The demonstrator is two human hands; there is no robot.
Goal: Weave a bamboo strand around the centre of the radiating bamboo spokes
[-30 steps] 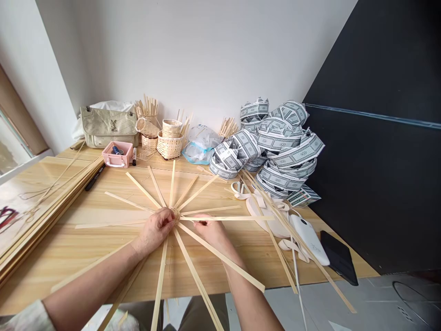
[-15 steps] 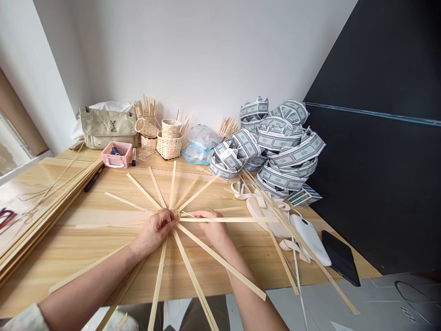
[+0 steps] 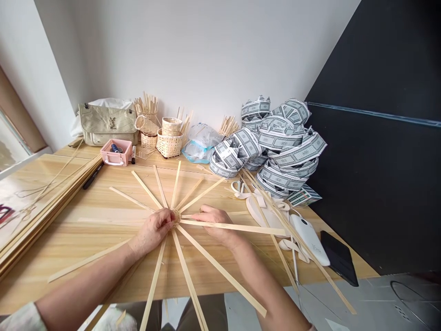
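Flat pale bamboo strips (image 3: pixel 220 271) fan out like spokes from a small woven centre (image 3: pixel 177 215) above the wooden table. My left hand (image 3: pixel 159 228) is closed on the left side of that centre, thumb and fingers pinching the crossing strips. To its right, my right hand (image 3: pixel 215 222) has its fingers pinched on a thin bamboo strip (image 3: pixel 188 216) that leads out of the centre. One wide spoke passes in front of the right hand and hides part of its fingers.
Long strips (image 3: pixel 51 207) lie stacked at the left beside a black pen (image 3: pixel 93 177). Behind stand a pink box (image 3: pixel 116 157), a beige bag (image 3: pixel 107 124) and small woven baskets (image 3: pixel 169 143). Patterned ribbon rolls (image 3: pixel 282 142), scissors (image 3: pixel 237 186), a white device (image 3: pixel 310 239) and a black phone (image 3: pixel 339 257) occupy the right.
The spokes have turned slightly clockwise, the far tips shifting right and the near ones left. My right hand has moved a little rightward. My left hand keeps its hold on the centre.
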